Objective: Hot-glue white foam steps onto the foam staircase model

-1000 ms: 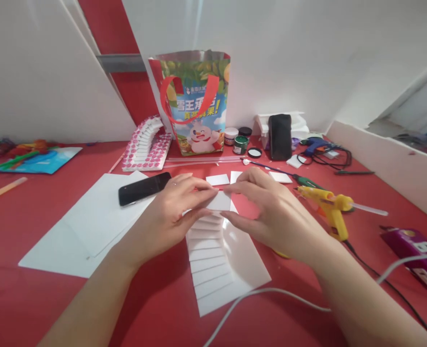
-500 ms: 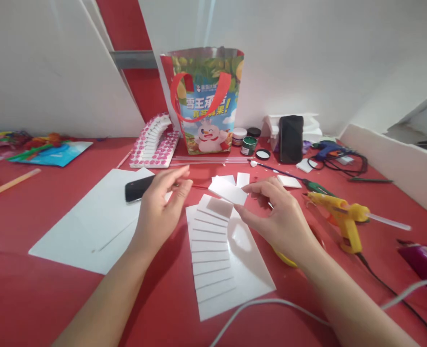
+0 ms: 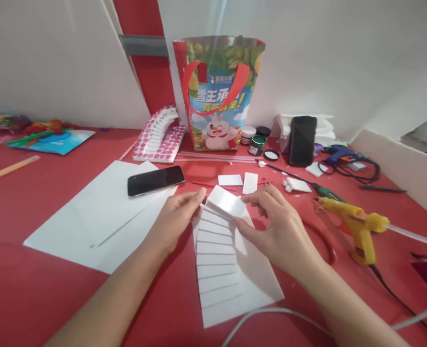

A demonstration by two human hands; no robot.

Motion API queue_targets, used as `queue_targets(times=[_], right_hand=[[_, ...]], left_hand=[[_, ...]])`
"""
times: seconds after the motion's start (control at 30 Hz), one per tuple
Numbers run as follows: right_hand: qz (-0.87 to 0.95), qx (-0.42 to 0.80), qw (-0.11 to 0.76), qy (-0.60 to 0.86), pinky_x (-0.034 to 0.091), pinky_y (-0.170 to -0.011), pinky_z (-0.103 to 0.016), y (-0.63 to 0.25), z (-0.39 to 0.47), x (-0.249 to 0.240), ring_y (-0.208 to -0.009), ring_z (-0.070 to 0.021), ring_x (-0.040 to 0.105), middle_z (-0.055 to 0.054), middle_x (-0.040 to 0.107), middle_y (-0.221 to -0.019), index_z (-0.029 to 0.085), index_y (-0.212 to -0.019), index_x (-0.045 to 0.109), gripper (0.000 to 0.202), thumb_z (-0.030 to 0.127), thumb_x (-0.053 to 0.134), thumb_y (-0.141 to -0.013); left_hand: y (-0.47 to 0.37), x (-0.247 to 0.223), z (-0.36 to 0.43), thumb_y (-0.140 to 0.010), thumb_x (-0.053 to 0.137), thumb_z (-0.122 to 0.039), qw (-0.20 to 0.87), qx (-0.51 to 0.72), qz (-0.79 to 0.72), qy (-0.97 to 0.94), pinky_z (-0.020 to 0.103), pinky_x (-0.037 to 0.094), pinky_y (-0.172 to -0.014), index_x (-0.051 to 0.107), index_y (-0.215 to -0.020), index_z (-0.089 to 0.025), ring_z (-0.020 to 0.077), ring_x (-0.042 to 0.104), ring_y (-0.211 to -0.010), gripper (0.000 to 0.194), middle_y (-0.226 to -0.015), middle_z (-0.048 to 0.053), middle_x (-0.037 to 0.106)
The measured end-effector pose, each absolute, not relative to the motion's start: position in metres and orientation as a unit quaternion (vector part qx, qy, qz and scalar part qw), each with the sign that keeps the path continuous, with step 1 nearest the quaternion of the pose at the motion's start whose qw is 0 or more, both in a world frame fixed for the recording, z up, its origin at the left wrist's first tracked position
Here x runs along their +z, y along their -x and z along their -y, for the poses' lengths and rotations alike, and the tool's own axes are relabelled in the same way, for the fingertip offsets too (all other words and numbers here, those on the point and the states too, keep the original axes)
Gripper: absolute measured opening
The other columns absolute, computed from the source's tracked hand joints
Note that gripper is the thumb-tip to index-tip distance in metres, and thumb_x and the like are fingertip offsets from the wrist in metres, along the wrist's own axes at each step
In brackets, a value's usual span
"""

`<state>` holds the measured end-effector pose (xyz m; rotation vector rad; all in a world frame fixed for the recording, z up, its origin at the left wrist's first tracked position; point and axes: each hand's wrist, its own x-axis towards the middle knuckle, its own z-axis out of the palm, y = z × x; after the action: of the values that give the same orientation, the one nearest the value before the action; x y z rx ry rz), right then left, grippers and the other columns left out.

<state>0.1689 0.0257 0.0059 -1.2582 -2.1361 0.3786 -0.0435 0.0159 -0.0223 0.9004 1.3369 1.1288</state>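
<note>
A small white rectangular board piece (image 3: 227, 200) is held at its right edge between the thumb and fingers of my right hand (image 3: 276, 219). It lies tilted over the far end of a fan of overlapping white board strips (image 3: 216, 258), stepped like a curved staircase. Those strips sit on a larger white sheet (image 3: 260, 284). My left hand (image 3: 177, 217) is closed, thumb against fingers, at the left corner of the piece and the top strip; what it grips there is hidden. Two loose white pieces (image 3: 230, 180) lie just beyond.
A phone (image 3: 156, 180) rests on white board (image 3: 72, 231) at left. At right are a yellow glue gun (image 3: 358, 221) and a cable (image 3: 289, 311). Behind stand a printed bag (image 3: 220, 106), a finished-looking stepped model (image 3: 158, 137), paint jars (image 3: 257, 144) and another phone (image 3: 302, 140).
My left hand has come in from the left and closed at the strips' far end. The right hand has lowered the board piece onto the fan. The view has shifted slightly.
</note>
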Motion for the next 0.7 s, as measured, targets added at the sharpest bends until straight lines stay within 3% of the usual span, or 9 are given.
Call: queue_targets(times=[0.2, 0.7], right_hand=[[0.818, 0.138, 0.304, 0.468, 0.046, -0.067, -0.030, -0.1676, -0.0269, 0.0050, -0.076, -0.0168, 0.056, -0.004, 0.058, -0.094, 0.017, -0.101, 0.065, 0.023, 0.028, 0.074, -0.083], [0.818, 0.136, 0.303, 0.470, 0.049, -0.069, -0.030, -0.1691, -0.0276, 0.0055, -0.079, -0.0181, 0.059, -0.007, 0.060, -0.097, 0.016, -0.103, 0.065, 0.024, 0.025, 0.074, -0.082]], left_hand=[[0.0420, -0.0216, -0.0168, -0.080, 0.074, -0.056, 0.564, 0.486, -0.558, -0.366, 0.026, 0.042, -0.064, 0.060, -0.059, -0.019, 0.0134, 0.053, -0.063, 0.045, -0.059, -0.003, 0.053], [0.0392, -0.0234, -0.0184, -0.078, 0.078, -0.051, 0.590, 0.489, -0.538, -0.353, 0.024, 0.045, -0.061, 0.067, -0.065, -0.019, 0.0127, 0.056, -0.063, 0.037, -0.064, -0.002, 0.060]])
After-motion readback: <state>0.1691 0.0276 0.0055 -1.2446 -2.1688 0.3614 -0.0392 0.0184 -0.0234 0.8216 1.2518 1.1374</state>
